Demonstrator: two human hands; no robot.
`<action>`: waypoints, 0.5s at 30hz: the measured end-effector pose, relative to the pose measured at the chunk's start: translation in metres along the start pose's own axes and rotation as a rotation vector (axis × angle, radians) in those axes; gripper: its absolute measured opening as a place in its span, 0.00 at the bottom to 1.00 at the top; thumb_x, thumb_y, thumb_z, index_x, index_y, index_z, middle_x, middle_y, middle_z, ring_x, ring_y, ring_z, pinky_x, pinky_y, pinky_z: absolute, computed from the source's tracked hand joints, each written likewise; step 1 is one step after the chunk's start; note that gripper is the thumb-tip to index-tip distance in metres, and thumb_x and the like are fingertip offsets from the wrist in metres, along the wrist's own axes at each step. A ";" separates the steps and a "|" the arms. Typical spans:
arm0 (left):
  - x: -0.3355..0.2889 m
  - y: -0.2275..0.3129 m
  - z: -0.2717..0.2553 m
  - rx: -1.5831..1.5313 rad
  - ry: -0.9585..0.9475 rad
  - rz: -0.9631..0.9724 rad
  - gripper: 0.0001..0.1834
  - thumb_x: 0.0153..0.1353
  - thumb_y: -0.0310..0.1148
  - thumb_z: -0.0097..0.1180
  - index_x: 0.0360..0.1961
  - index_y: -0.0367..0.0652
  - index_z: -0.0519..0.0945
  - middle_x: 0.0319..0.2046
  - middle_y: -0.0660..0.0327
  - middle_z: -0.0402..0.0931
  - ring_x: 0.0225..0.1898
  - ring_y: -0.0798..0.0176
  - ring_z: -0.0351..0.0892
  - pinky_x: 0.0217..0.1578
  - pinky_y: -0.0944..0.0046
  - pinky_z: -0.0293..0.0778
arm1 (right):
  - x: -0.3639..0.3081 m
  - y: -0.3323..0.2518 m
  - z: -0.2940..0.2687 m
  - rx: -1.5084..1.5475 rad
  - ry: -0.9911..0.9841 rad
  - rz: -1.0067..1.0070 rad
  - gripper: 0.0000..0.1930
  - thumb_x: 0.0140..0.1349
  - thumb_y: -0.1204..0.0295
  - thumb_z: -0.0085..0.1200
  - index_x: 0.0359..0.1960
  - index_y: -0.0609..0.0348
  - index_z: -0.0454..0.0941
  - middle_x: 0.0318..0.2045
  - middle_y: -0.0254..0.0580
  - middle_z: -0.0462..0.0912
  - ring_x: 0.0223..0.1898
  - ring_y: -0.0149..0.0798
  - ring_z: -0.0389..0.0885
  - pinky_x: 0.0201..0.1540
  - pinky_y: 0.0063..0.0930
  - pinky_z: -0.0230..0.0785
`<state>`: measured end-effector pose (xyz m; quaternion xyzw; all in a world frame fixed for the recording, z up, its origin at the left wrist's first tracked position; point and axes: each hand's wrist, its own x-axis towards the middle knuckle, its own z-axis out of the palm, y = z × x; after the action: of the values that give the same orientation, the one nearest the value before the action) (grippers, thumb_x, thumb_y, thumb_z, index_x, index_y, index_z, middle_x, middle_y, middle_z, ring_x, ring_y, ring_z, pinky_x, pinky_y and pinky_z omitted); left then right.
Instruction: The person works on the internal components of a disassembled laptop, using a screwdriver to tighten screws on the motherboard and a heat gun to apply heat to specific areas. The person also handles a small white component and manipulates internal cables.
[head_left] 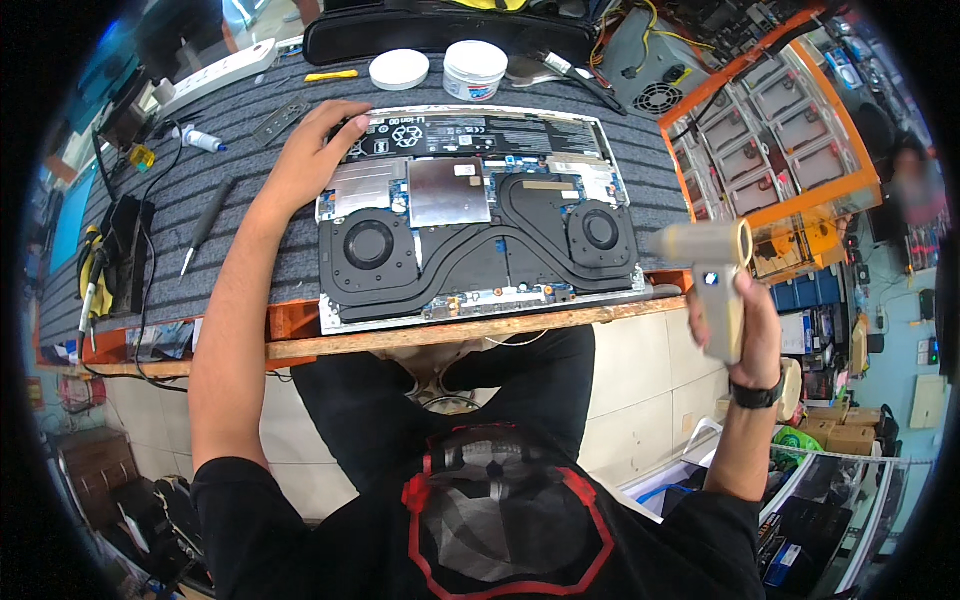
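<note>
The right hand [757,325] wraps the handle of one grey pistol-shaped blower [714,250], raised beside the worktop's [645,190] near right corner; it looks light and stiff, best held there. The left hand [318,145], fingers loose, rests on one opened laptop [500,250] at the near edge: probably rigid, fragile inside, safest taken by its rim. Two fans [367,243] show. Toward the far edge: one white tub [474,70], one lid [399,70].

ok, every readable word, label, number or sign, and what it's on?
Signs described, wording not copied:
Battery: white print, three-arrow recycling sign.
White tub: coloured print, too small to read.
Silver plate: pale sticker, too small.
Gun-shaped tool: small lit screen, too blurred.
</note>
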<state>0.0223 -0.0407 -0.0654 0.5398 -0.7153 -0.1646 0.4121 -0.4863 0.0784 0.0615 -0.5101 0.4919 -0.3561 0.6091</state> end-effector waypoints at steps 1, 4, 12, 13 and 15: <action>0.000 -0.001 0.002 -0.006 0.013 0.003 0.22 0.75 0.44 0.54 0.57 0.37 0.83 0.55 0.52 0.81 0.60 0.52 0.78 0.62 0.57 0.70 | -0.004 0.002 0.002 0.007 -0.015 0.010 0.31 0.69 0.49 0.50 0.60 0.66 0.72 0.31 0.48 0.82 0.22 0.32 0.77 0.25 0.26 0.70; -0.005 0.001 -0.005 0.011 -0.008 -0.025 0.22 0.76 0.43 0.53 0.58 0.36 0.82 0.57 0.52 0.80 0.61 0.55 0.77 0.64 0.60 0.68 | -0.017 0.008 0.019 0.000 -0.133 0.036 0.30 0.69 0.50 0.50 0.60 0.66 0.71 0.32 0.51 0.82 0.23 0.34 0.76 0.27 0.25 0.69; -0.004 0.000 -0.003 0.019 0.001 -0.002 0.23 0.75 0.44 0.55 0.57 0.35 0.83 0.55 0.51 0.81 0.59 0.53 0.78 0.62 0.59 0.70 | -0.020 0.009 0.020 -0.026 -0.121 0.047 0.28 0.73 0.52 0.45 0.59 0.65 0.71 0.31 0.47 0.80 0.23 0.31 0.76 0.26 0.25 0.69; -0.003 -0.002 -0.003 0.017 -0.010 -0.006 0.22 0.76 0.43 0.54 0.58 0.35 0.82 0.56 0.52 0.80 0.60 0.54 0.78 0.63 0.59 0.69 | -0.014 0.009 0.014 -0.010 -0.080 0.034 0.28 0.72 0.52 0.46 0.60 0.66 0.71 0.31 0.47 0.81 0.23 0.32 0.76 0.27 0.25 0.70; -0.001 0.000 -0.003 0.012 -0.024 -0.007 0.21 0.77 0.42 0.52 0.59 0.35 0.81 0.58 0.52 0.79 0.61 0.56 0.76 0.65 0.61 0.67 | 0.010 0.005 -0.007 0.016 0.003 0.000 0.29 0.72 0.53 0.47 0.63 0.67 0.70 0.31 0.48 0.81 0.24 0.33 0.77 0.27 0.26 0.70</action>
<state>0.0244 -0.0391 -0.0639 0.5428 -0.7191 -0.1683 0.3999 -0.4912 0.0686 0.0547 -0.5047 0.4900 -0.3606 0.6125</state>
